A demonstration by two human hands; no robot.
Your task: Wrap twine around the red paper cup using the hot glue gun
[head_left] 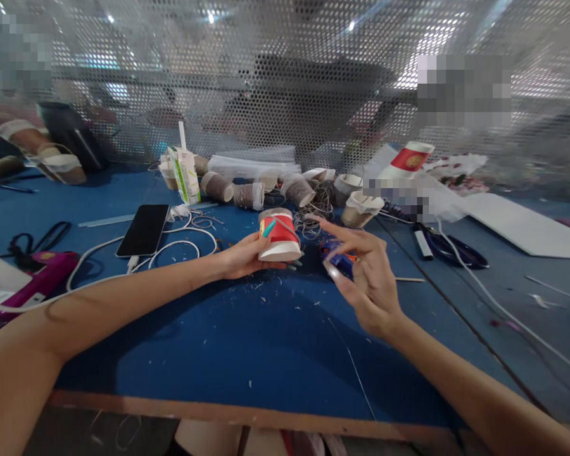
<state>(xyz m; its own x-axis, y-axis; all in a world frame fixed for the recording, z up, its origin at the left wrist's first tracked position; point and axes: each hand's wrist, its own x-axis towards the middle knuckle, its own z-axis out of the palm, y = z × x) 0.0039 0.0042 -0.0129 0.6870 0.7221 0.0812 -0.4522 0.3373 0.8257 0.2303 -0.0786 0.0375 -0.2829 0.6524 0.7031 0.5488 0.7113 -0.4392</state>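
My left hand (247, 256) grips a red and white paper cup (285, 235), with the thumb's turquoise nail across its side. Grey cord runs around the cup's far end and a strand slants over the red band. To the right of the cup, my right hand (373, 272) hangs above the table, thumb and index finger apart, with nothing visible between them. Behind its fingers lies a blue and orange object (338, 258), partly hidden, its kind unclear. A tangle of grey cord (320, 206) lies just beyond the cup.
Several cord-wrapped cups (249, 196) stand or lie at the back, near a drink carton (186, 174). To the left are a phone (145, 229) on a white cable and a purple glue gun (52, 272). Scissors (456, 247) and a white board (527, 225) lie right. Perforated metal (275, 95) rises behind.
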